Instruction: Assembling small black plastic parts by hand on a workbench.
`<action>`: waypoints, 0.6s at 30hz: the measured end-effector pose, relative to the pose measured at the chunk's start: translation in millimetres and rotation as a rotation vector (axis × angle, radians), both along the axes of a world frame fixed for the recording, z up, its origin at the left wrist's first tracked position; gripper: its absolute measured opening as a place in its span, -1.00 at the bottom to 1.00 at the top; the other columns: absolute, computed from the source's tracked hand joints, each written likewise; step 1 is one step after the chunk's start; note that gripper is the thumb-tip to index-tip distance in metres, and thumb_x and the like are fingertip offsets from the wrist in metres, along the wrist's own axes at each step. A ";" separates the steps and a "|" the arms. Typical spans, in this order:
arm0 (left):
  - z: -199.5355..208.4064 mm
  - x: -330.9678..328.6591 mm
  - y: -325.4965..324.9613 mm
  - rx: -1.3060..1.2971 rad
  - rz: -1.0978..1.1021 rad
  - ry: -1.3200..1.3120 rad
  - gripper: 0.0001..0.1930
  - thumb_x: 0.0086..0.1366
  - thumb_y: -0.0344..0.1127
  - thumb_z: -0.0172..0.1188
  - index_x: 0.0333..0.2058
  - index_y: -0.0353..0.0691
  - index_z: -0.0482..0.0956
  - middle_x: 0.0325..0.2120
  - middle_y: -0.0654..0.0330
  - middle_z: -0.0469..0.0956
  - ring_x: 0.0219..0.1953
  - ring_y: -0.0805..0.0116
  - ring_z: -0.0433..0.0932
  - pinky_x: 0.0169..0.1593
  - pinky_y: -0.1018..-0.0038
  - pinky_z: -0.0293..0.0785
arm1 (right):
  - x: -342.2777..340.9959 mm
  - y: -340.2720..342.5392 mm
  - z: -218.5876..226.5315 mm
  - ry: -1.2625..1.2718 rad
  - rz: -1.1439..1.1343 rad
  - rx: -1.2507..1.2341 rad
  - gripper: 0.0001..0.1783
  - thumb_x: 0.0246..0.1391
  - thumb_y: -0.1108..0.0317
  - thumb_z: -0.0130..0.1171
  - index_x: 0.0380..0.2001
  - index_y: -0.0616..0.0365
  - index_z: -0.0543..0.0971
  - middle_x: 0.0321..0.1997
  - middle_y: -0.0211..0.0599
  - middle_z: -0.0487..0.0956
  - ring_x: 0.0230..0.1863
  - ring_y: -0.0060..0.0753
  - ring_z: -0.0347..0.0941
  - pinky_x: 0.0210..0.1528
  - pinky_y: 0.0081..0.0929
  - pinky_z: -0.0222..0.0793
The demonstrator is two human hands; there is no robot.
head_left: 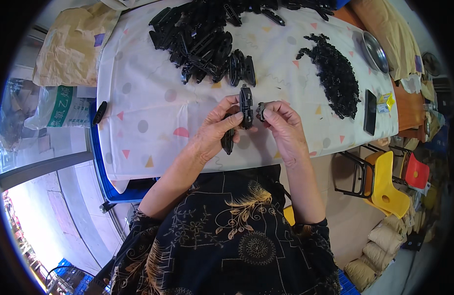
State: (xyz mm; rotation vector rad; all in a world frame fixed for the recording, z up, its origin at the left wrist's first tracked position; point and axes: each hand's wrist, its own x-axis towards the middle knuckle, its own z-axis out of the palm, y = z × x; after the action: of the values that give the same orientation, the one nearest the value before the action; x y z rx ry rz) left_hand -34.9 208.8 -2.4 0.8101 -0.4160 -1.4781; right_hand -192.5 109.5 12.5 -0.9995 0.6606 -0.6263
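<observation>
Above the near part of the table, my left hand [211,132] is closed around a long black plastic part [245,105], held upright between thumb and fingers. A second long black part [228,141] hangs below it, against the same hand's palm side. Just to the right, my right hand [285,124] pinches a small dark clip-like piece [260,112] near the first part's side, a narrow gap apart. Similar long black parts lie in a big pile [202,42] at the far side of the table. A heap of small black pieces [335,73] spreads to the right.
A patterned white cloth [153,98] covers the table. One black part [100,112] lies at its left edge. On the right are a round metal tray [374,51], a dark phone [370,112] and a yellow packet [385,102]. A yellow chair [390,184] stands beyond the table's right front.
</observation>
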 end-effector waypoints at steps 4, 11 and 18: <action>2.4 -1.2 0.3 -0.022 -0.010 -0.022 -0.62 0.33 -0.37 0.03 0.11 -0.13 0.28 -0.17 0.17 0.48 -0.28 0.31 0.59 -0.50 0.65 0.38 | 5.7 9.2 8.1 -0.062 0.028 0.048 -0.91 0.09 0.39 0.19 -0.40 0.17 0.55 -0.30 -0.45 0.52 -0.32 -0.62 0.34 -0.19 -0.59 0.28; -1.4 -2.3 2.8 -0.013 -0.005 -0.072 -0.60 0.30 -0.37 0.08 0.10 -0.14 0.29 -0.20 0.25 0.45 -0.27 0.52 0.49 -0.47 0.67 0.41 | 11.1 16.3 4.4 -0.078 -0.016 0.067 -0.93 0.08 0.41 0.19 -0.39 0.17 0.56 -0.19 -0.42 0.53 -0.29 -0.61 0.35 -0.15 -0.57 0.27; -0.5 -4.9 2.0 0.003 0.016 -0.261 -0.61 0.31 -0.36 0.07 0.10 -0.15 0.28 -0.21 0.27 0.43 -0.31 0.63 0.42 -0.47 0.71 0.38 | 13.9 20.5 -4.1 -0.043 -0.082 0.036 -0.94 0.08 0.42 0.19 -0.37 0.17 0.54 -0.21 -0.42 0.53 -0.27 -0.62 0.37 -0.13 -0.60 0.27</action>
State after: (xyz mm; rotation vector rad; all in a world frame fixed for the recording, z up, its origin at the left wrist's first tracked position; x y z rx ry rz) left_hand -39.8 210.7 -2.9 1.0109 -0.6012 -1.3618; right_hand -178.6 129.9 8.4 -0.9267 0.6756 -0.7033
